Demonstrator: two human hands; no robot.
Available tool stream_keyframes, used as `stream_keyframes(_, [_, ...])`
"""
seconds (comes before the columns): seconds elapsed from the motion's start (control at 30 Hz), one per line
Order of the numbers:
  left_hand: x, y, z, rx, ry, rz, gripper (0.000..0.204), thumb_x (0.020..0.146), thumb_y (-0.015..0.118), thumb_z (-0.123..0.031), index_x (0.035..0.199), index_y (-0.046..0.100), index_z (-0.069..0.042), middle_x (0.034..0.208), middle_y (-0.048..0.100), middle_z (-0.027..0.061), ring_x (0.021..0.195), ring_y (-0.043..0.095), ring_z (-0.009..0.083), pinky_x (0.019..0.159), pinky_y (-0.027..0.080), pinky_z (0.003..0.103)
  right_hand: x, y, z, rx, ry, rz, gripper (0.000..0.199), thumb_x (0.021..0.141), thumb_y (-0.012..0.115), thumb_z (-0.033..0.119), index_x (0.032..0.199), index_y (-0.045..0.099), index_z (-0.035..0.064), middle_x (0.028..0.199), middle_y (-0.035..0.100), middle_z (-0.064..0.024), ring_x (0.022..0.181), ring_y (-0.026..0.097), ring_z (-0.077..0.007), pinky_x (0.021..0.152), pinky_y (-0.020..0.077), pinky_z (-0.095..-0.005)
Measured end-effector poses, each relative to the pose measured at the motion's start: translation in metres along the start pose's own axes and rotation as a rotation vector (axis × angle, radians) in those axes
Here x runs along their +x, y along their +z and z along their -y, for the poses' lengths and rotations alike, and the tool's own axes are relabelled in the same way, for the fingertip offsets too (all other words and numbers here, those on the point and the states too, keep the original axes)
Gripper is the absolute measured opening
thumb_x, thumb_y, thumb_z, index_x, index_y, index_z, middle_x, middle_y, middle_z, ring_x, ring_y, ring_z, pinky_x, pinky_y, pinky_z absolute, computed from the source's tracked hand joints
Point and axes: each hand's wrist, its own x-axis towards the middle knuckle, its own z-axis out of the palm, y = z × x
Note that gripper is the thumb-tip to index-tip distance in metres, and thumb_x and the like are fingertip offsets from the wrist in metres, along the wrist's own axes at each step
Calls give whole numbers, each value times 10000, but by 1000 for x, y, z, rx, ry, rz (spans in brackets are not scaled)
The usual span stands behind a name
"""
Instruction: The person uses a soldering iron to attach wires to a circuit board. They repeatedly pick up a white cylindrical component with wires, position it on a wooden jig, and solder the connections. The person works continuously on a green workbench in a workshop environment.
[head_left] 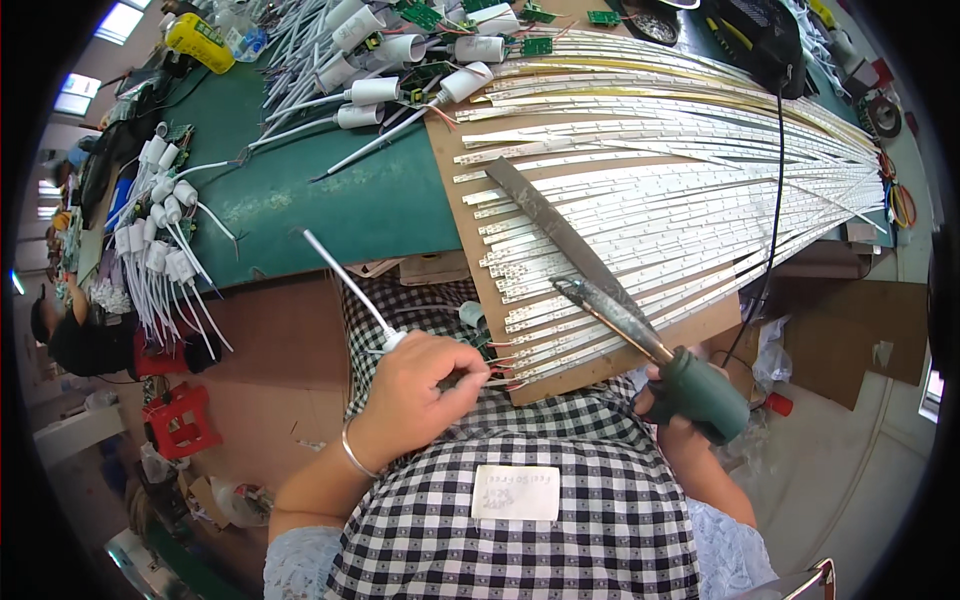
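Right now your left hand [415,385] pinches thin red and white wires [497,372] at the near end of the LED strips [640,215]. A white cable with a plug [350,285] sticks up from that hand. Your right hand [685,405] is closed around the green handle of the soldering iron [640,330], and its tip rests near the strip ends.

Keep the wire still on its spot, then touch the hot tip just to that joint. I think small moves work best.

Mind the near edge of the brown board [600,365]; it hangs over your lap. Piled strips crowd the desk [330,200] on the right, but the green part on the left has more room. Watch the black cord [775,200] lying across the strips.
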Motion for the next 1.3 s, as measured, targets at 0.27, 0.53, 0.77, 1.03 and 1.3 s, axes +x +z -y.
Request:
stream_keyframes(0.27, [8, 24, 12, 287, 358, -141, 175, 707, 709, -18, 832, 601, -76, 1062, 717, 87, 645, 571, 208, 607, 419, 339, -13, 4, 1, 75, -9, -63, 551, 869, 699, 412, 1079, 554, -76, 790, 672, -91, 705, 666, -163, 640, 546, -277])
stream_keyframes(0.53, [19, 19, 11, 271, 367, -281, 200, 676, 753, -11, 839, 655, -76, 900, 687, 42, 646, 581, 196, 594, 410, 333, -7, 5, 8, 23, -2, 11, 482, 861, 700, 410, 964, 630, -55, 782, 670, -84, 678, 651, -153, 626, 533, -266])
stream_keyframes(0.77, [19, 22, 18, 333, 411, -228, 192, 712, 743, -74, 886, 666, -89, 802, 609, 1, 666, 574, 179, 625, 405, 324, -8, -4, 18, -117, 15, 169, 436, 841, 714, 416, 911, 655, -10, 816, 675, -94, 724, 659, -188, 669, 532, -302])
stream_keyframes(1.03, [4, 15, 10, -616, -223, -53, 92, 797, 700, -21, 870, 654, -54, 804, 650, 59, 661, 604, 192, 628, 466, 294, -9, -6, 22, -77, 108, 173, 444, 827, 732, 421, 922, 659, -7, 824, 672, -99, 738, 664, -200, 692, 540, -307])
stream_keyframes(1.3, [20, 22, 7, 108, 186, -200, 131, 742, 715, 3, 841, 655, -59, 774, 628, 72, 657, 612, 214, 586, 485, 290, -17, -12, 3, -138, 3, 198, 409, 836, 751, 333, 982, 632, -31, 970, 657, -144, 856, 660, -213, 767, 531, -323])
